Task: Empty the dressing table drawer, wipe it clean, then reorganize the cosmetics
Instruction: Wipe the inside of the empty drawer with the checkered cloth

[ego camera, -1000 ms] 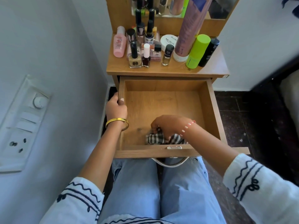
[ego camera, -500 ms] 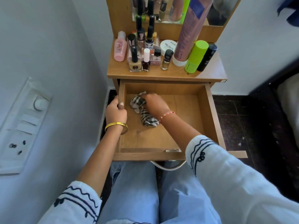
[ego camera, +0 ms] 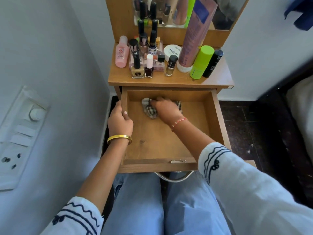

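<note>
The checked cloth (ego camera: 151, 110) is lying bunched on the floor of the open drawer (ego camera: 171, 139), up against its back wall and a little left of centre, and your right hand (ego camera: 165, 109) is pressing down on it with fingers curled over the fabric, gripping it — part of the cloth is peeking out on either side of the hand. Your left hand (ego camera: 120, 120) is clasping the drawer's left side wall, thumb inside and fingers wrapped over the outer face, a gold bangle (ego camera: 119, 138) sitting on that wrist and a thin red thread bracelet (ego camera: 179, 122) on the right one. The drawer is standing pulled out over your knees, its wooden bottom showing bare around the cloth. Above it, on the dressing table top (ego camera: 218, 78), the cosmetics are crowding together — a pink bottle (ego camera: 121, 52) at the left, nail polish bottles (ego camera: 137, 68) in front, a white round jar (ego camera: 172, 50), a tall mauve tube (ego camera: 193, 41), a lime-green bottle (ego camera: 200, 62) and a black one (ego camera: 212, 64) just beside it. A white switch panel (ego camera: 18, 133) is sitting on the wall at your left.
</note>
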### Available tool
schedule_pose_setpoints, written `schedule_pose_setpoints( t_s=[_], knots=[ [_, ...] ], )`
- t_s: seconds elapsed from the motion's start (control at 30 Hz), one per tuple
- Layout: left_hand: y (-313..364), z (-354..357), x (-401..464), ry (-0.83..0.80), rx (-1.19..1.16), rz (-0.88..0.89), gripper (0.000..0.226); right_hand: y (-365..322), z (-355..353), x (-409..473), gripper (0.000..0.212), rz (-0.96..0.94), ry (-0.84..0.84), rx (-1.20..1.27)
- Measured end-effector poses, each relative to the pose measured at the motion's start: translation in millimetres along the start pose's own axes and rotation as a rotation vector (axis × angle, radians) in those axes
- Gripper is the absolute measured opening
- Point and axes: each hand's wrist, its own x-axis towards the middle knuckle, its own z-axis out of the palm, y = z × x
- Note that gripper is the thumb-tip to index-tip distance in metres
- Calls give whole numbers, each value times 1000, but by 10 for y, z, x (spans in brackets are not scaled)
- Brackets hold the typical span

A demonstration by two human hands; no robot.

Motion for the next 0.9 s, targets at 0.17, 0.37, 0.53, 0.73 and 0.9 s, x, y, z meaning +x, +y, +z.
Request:
schedule_pose_setpoints(
  t_s=[0.17, 0.37, 0.53, 0.73, 0.9],
  knots=[
    [41, 38, -78, 30, 39, 301, 44, 679, -36, -341, 35, 262, 22, -54],
    [62, 58, -121, -40, 54, 355, 41, 646, -120, -459, 40, 401, -120, -67],
    [65, 52, -124, -41, 12, 373, 39, 502, 5, -738, 47, 529, -292, 170],
    [86, 48, -144, -28, -69, 417, 33, 56, 48, -822, 52, 419, -433, 265],
    [130, -41, -83, 120, -254, 191, 32, -337, -29, -604, 42, 118, -468, 182]
  ],
)
